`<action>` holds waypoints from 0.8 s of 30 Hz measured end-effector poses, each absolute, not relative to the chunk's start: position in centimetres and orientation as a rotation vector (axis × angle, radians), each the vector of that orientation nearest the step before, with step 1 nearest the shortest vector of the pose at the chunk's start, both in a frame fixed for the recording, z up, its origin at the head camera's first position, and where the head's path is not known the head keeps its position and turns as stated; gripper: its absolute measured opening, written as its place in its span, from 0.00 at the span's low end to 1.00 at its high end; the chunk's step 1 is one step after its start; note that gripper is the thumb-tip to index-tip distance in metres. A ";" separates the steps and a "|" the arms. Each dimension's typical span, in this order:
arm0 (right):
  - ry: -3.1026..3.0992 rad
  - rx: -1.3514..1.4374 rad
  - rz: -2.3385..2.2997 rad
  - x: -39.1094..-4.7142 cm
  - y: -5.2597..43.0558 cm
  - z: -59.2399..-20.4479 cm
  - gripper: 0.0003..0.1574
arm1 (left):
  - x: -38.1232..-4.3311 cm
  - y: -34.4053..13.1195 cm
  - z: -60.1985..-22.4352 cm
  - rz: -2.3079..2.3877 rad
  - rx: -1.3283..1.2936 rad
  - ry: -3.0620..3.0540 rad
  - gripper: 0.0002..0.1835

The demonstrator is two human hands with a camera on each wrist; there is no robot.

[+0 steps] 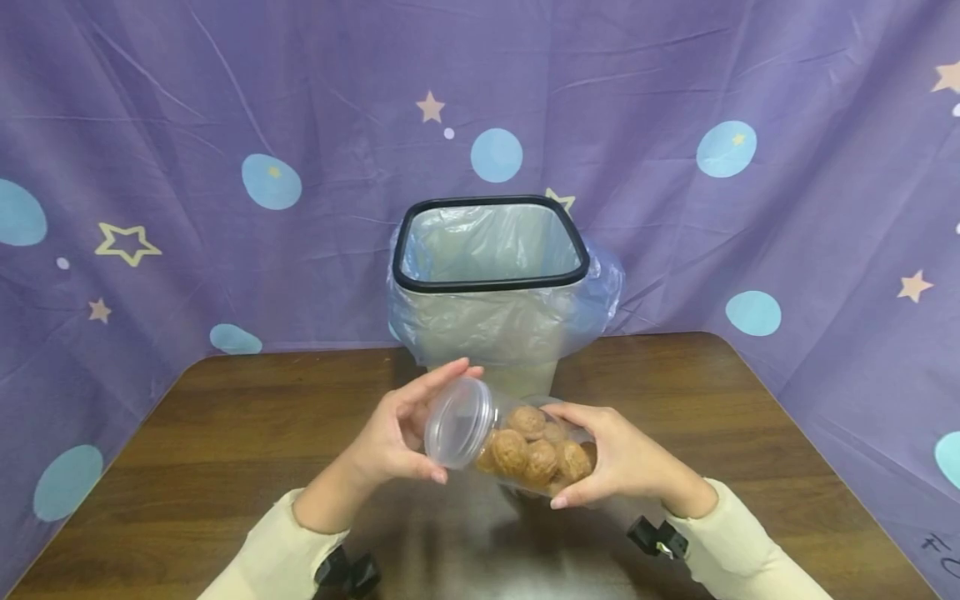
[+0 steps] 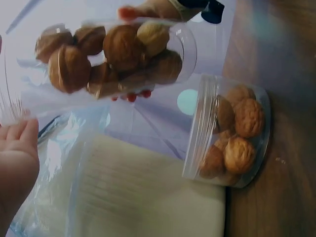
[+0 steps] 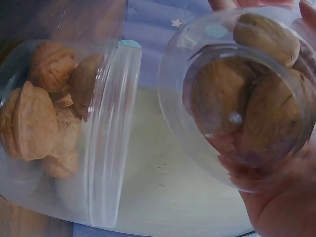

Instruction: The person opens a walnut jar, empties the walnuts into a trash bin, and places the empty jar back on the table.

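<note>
A clear plastic jar of walnuts point(image 1: 517, 483) is tilted on its side above the table, its lid end toward the left. My right hand point(image 1: 618, 454) grips the base end, thumb below and fingers over the far side. At the other end, my left hand point(image 1: 390, 433) holds the clear lid point(image 1: 459, 423) by its edge, fingertips above and thumb below. Several brown walnuts point(image 2: 123, 47) lie inside, seen through the wall. A second clear jar point(image 2: 224, 133) with walnuts stands upright on the table, mostly hidden behind the held jar in the head view.
Behind the jars stands a pale bin point(image 1: 495, 325) with a black rim point(image 1: 491, 287) and a translucent bluish liner bag point(image 1: 600, 287) folded over its outside. All this is on a brown wooden table point(image 1: 285, 417). A purple patterned cloth point(image 1: 337, 100) hangs behind and at the sides.
</note>
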State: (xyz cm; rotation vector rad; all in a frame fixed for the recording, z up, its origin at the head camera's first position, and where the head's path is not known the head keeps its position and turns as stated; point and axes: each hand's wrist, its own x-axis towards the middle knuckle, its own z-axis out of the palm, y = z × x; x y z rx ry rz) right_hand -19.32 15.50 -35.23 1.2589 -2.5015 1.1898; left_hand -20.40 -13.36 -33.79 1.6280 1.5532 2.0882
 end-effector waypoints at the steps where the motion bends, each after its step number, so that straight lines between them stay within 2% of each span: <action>1: -2.505 1.244 1.184 -19.3 15.5 -35.2 0.52 | -20.3 -13.3 -33.8 2.112 1.597 1.551 0.51; 24: -2.447 1.065 1.004 -19.8 14.7 -34.9 0.56 | -17.9 -12.3 -33.6 2.460 0.992 1.760 0.40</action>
